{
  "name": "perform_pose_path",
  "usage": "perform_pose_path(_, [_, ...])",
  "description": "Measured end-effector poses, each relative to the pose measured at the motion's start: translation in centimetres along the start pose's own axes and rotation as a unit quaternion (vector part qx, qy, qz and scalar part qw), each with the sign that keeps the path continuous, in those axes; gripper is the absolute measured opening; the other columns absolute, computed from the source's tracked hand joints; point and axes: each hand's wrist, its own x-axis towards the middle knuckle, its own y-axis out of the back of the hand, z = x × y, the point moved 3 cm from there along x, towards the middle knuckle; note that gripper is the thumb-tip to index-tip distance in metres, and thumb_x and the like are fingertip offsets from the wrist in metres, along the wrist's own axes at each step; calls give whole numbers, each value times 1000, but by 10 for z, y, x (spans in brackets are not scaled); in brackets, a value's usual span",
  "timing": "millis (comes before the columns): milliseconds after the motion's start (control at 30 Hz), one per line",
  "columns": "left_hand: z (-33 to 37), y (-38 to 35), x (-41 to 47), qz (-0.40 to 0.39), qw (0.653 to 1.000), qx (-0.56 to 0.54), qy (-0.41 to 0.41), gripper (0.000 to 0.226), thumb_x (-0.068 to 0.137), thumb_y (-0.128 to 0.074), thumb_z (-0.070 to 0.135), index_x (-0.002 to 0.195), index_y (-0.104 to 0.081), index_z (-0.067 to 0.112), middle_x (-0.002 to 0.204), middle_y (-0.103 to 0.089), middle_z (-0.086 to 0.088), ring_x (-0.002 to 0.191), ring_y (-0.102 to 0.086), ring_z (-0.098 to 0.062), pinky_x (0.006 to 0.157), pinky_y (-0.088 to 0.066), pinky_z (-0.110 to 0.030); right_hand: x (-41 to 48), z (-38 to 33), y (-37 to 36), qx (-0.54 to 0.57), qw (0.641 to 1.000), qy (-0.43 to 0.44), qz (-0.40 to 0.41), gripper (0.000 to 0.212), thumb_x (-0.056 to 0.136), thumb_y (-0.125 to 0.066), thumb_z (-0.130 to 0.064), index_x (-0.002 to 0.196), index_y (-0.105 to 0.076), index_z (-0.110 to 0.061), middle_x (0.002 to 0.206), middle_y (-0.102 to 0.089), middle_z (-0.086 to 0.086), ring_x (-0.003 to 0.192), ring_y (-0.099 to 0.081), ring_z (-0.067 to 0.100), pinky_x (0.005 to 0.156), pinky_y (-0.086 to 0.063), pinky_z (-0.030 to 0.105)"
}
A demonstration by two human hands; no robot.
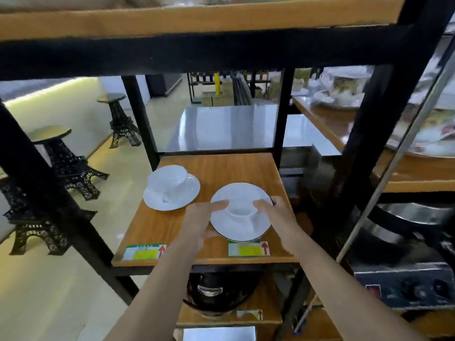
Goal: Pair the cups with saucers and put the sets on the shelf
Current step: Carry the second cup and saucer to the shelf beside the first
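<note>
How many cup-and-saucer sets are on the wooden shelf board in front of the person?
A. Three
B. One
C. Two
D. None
C: one white set sits at the board's left, and a dark-rimmed set lies between the left hand and right hand on the shelf board.

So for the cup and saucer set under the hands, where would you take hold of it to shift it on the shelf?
Probably by the saucer, at its left and right rim, coming from the front edge of the shelf. It lies flat with the cup upright on it, so lifting the rim carries both. The left hand and right hand already flank it.
</note>
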Motion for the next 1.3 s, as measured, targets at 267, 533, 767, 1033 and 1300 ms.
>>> perform_pose_path(267, [37,-6,67,-9,998,65,8,46,71,-78,24,109,-61,6,109,-67,-13,95,-63,-31,77,-56,-42,51,-20,-19,-24,998,-8,59,57,84,-59,-40,131,-44,-10,122,-54,10,108,-50,23,81,-38,33])
perform_pose_path(533, [46,-18,102,-15,996,88,25,51,73,-77,23,118,-59,5,121,-61,-13,110,-57,-33,83,-54,-43,81,-24,-21,-39,994,-26,101,54,86,-56,-40,130,-44,-9,113,-52,7,94,-47,16,57,-33,23])
perform_pose_path(767, [47,-23,121,-2,995,101,12,49,74,-77,22,115,-56,4,109,-55,-7,101,-52,-27,77,-50,-40,95,-19,-21,-77,989,-28,120,51,84,-56,-42,121,-51,-7,101,-55,7,75,-47,9,55,-33,23])
perform_pose_path(1033, [47,-23,129,21,982,188,-25,43,81,-62,53,97,-53,14,99,-56,-4,89,-54,-20,77,-48,-34,96,-22,-16,-88,991,-31,100,48,83,-53,-55,103,-59,-11,101,-62,10,86,-56,17,66,-42,27])
perform_pose_path(1300, [55,-7,115,17,915,316,-249,59,85,-64,36,136,-42,13,130,-55,-7,112,-51,-18,85,-41,-28,90,-37,-6,-214,967,103,93,51,91,-55,-24,140,-39,-23,144,-44,3,133,-38,25,109,-35,48])
